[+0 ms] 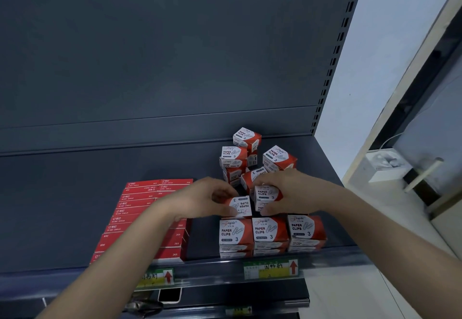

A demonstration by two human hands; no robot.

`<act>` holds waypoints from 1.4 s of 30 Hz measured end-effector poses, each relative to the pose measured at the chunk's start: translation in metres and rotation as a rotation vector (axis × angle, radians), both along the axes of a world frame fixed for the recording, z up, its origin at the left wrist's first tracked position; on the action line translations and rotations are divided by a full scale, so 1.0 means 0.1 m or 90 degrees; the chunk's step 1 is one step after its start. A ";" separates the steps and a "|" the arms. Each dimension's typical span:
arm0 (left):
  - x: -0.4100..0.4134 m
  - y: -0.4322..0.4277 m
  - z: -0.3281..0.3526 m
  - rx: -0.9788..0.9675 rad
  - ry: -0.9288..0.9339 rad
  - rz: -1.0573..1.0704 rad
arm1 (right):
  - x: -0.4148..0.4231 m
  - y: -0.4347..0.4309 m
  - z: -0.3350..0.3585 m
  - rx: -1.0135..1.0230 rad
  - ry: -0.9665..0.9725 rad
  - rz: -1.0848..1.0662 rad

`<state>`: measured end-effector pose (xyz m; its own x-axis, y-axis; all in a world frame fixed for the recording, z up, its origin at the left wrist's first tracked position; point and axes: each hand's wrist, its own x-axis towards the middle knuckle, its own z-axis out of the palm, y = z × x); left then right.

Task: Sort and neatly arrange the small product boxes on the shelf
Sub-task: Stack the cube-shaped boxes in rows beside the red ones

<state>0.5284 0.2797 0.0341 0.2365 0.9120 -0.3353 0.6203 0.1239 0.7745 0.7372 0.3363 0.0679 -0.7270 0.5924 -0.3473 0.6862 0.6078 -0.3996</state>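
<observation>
Both hands hold paper-clip boxes at the right of the shelf (62, 206).
Your left hand (205, 197) has its grip pinched on an inverted box (241, 206). Your right hand (290, 191) grips a neighbouring box (267, 192), just beyond the near row (271, 231) of three stacks. A loose pile (250, 156) lies farther back, and staple boxes (140, 208) lie left.

Room is left along the back edge and left side of the shelf (75, 193). The front edge is blocked by staple boxes (140, 208) and stacked paper-clip boxes (270, 231), with a narrow gap between them; the back right corner is crowded by a loose pile (240, 153).
</observation>
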 end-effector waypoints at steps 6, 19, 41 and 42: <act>0.00 0.01 -0.01 -0.018 -0.025 -0.004 | 0.03 0.03 -0.06 -0.067 0.018 0.018; 0.05 -0.02 0.03 0.044 -0.073 0.102 | 0.04 0.01 -0.20 0.046 0.118 -0.065; 0.08 -0.13 0.12 0.136 -0.009 0.240 | -0.41 -0.07 -0.13 0.094 0.329 -0.072; 0.09 -0.14 0.09 0.125 0.007 0.230 | -0.42 -0.08 -0.12 0.130 0.287 -0.053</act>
<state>0.5373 0.2658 0.0428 -0.1136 0.9826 -0.1468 0.5718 0.1855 0.7991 0.6956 0.3278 0.0563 -0.7255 0.6778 0.1193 0.5225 0.6552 -0.5456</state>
